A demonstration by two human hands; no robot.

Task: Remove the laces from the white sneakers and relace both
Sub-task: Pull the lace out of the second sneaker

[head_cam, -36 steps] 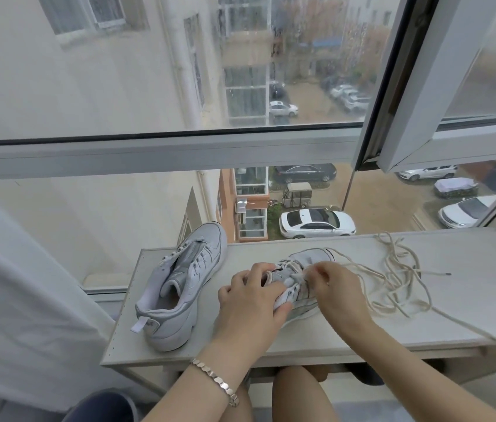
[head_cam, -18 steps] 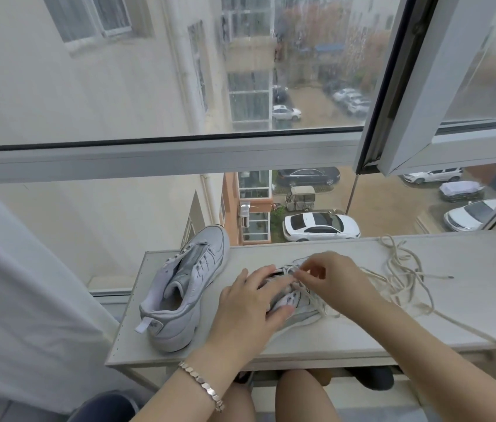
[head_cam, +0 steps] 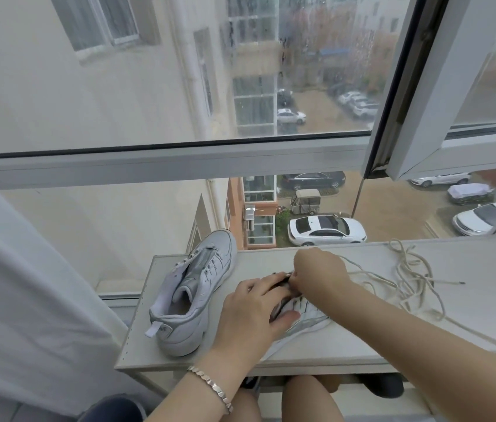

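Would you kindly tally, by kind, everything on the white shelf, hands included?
White sneakers: 2, free sneaker, held sneaker
Loose lace tangle: 1
Hands: 2, left hand, right hand
Total: 5

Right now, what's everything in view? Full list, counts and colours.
free sneaker: 1, white, table's left side, heel toward camera
held sneaker: 1, white, table centre, under both hands
laces: count unclear, beige, tangled on table right of hands
table: 1, pale grey, at the window
curtain: 1, white, far left
cars: several, mostly white, outside below
bracelet: 1, silver, left wrist
left hand: grips held sneaker
right hand: pinches a lace at held sneaker's top
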